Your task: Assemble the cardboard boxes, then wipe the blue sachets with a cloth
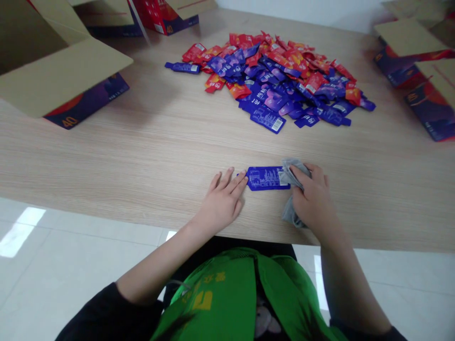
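A blue sachet (265,178) with white print and a barcode lies flat on the wooden table (142,156), close to its front edge. The fingers of my left hand (224,196) are stretched out, and their tips press on the sachet's narrow left end. My right hand (313,196) grips a grey cloth (294,173), which touches the sachet's right end and covers part of it. Some of the cloth hangs below the hand onto the tabletop. Beyond the hands lies a heap of blue sachets (265,97) and red sachets (295,57).
Open cardboard boxes stand around the heap: a large box (88,102) at left, a red box (152,16) at the back, and a blue-and-red box (432,104) at right. A white wall (302,12) rises behind the table.
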Demonstrator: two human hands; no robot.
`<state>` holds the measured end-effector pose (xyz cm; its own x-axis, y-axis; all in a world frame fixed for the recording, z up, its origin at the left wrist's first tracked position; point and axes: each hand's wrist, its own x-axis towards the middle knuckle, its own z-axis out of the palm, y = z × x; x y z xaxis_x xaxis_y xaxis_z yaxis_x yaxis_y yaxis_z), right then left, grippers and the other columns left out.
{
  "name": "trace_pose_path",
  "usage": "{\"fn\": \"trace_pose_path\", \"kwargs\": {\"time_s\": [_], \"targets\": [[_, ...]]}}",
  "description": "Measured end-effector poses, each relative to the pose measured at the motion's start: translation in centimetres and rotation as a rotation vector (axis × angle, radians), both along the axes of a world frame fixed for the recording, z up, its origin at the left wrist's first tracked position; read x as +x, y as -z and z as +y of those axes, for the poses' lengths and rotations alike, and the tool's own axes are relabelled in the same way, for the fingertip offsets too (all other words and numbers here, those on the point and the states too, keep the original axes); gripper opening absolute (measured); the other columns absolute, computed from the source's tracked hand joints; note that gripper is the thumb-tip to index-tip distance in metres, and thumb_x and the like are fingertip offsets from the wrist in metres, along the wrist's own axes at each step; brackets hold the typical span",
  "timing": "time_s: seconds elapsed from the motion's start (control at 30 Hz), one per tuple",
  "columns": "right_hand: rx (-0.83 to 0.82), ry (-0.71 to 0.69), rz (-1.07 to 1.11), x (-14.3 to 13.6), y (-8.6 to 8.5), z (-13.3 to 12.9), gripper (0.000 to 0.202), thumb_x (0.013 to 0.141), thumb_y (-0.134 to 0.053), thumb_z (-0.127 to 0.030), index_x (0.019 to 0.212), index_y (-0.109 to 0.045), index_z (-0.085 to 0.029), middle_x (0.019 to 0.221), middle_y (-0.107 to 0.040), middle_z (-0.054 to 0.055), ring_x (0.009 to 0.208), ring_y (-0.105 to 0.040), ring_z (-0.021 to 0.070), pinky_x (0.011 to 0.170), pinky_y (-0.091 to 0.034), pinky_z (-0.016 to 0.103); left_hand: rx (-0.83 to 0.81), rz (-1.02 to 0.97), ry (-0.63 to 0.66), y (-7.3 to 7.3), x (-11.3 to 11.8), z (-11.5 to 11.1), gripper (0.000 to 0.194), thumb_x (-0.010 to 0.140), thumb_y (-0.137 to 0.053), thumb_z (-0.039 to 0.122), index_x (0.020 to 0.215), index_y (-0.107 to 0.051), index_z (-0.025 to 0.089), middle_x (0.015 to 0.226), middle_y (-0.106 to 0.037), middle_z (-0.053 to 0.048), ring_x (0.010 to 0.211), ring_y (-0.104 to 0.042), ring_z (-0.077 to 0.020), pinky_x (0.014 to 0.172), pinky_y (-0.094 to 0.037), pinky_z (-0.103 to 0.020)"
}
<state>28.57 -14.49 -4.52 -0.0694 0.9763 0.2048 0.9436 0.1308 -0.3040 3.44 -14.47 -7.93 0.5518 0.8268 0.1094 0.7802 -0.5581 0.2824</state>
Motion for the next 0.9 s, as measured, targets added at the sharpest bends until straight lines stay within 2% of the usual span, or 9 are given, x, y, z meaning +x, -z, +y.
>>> {"fn": "trace_pose_path", "kwargs": {"time_s": [0.1,0.2,0.33,0.43,0.6,0.7,0.8,0.9], "targets": [[0.021,-0.114,0.062,-2.6,-0.4,-0.1,0.058,0.086,-0.041,-0.007,0.139,-0.062,-0.018,0.142,-0.048,0.017,0.124,-0.049,0.0333,0.104,-0.046,0.055,-0.001,0.000,-0.003,0.0,0.0,0.1,0.056,0.097,-0.045,0.019,0.153,-0.047,0.013,0.164,-0.038,-0.006,0.154,-0.029,-0.0349,0.124,-0.026,-0.057],[-0.042,-0.240,0.038,-4.9,-0.1,-0.3,0.058,0.086,-0.041,-0.004,0.137,-0.064,-0.018,0.145,-0.049,0.015,0.123,-0.049,0.0324,0.104,-0.046,0.053,-0.008,0.003,-0.003,-0.1,0.0,0.1,0.053,0.098,-0.045,0.020,0.150,-0.050,0.013,0.162,-0.042,-0.007,0.153,-0.030,-0.0357,0.124,-0.027,-0.058],[-0.101,-0.281,-0.054,-5.7,0.4,-0.5,0.059,0.086,-0.042,-0.005,0.138,-0.065,-0.019,0.148,-0.049,0.014,0.117,-0.050,0.0333,0.101,-0.046,0.055,-0.008,0.005,0.010,-0.2,0.0,0.1,0.050,0.098,-0.045,0.020,0.147,-0.055,0.013,0.159,-0.046,-0.007,0.153,-0.031,-0.0350,0.124,-0.026,-0.058],[-0.104,-0.188,-0.079,-4.4,0.4,-0.5,0.057,0.086,-0.042,-0.006,0.136,-0.067,-0.018,0.147,-0.049,0.015,0.117,-0.050,0.0345,0.099,-0.047,0.055,-0.008,-0.001,-0.001,-0.2,0.0,0.2,0.054,0.097,-0.046,0.019,0.152,-0.049,0.015,0.162,-0.042,-0.006,0.153,-0.030,-0.0341,0.124,-0.027,-0.057],[-0.096,-0.047,-0.073,-0.4,0.9,-0.5,0.056,0.086,-0.042,-0.007,0.135,-0.068,-0.019,0.143,-0.051,0.017,0.120,-0.051,0.0378,0.096,-0.050,0.060,-0.031,-0.003,0.002,-0.1,0.0,0.1,0.058,0.096,-0.047,0.018,0.154,-0.046,0.015,0.162,-0.041,-0.006,0.154,-0.029,-0.0346,0.124,-0.026,-0.057],[-0.113,-0.023,-0.041,2.0,1.6,-0.5,0.055,0.088,-0.041,-0.009,0.136,-0.066,-0.020,0.142,-0.051,0.016,0.125,-0.051,0.0377,0.100,-0.049,0.061,-0.020,0.006,0.005,-0.4,-0.1,0.2,0.056,0.096,-0.047,0.018,0.152,-0.048,0.014,0.161,-0.044,-0.008,0.152,-0.032,-0.0362,0.121,-0.029,-0.059],[-0.127,-0.037,0.038,3.4,2.1,-0.5,0.054,0.089,-0.042,-0.012,0.137,-0.065,-0.018,0.141,-0.052,0.016,0.129,-0.050,0.0363,0.105,-0.048,0.058,-0.017,0.027,0.001,-1.8,0.3,1.1,0.046,0.099,-0.047,0.022,0.144,-0.056,0.014,0.154,-0.054,-0.009,0.145,-0.041,-0.0366,0.113,-0.038,-0.056],[-0.116,-0.026,0.122,3.9,2.2,-0.4,0.052,0.088,-0.044,-0.013,0.135,-0.066,-0.018,0.138,-0.054,0.015,0.129,-0.051,0.0357,0.106,-0.048,0.057,-0.076,0.048,-0.054,-4.0,1.7,2.9,0.039,0.106,-0.041,0.035,0.129,-0.066,0.017,0.139,-0.064,-0.010,0.126,-0.056,-0.0321,0.102,-0.046,-0.048]]}}
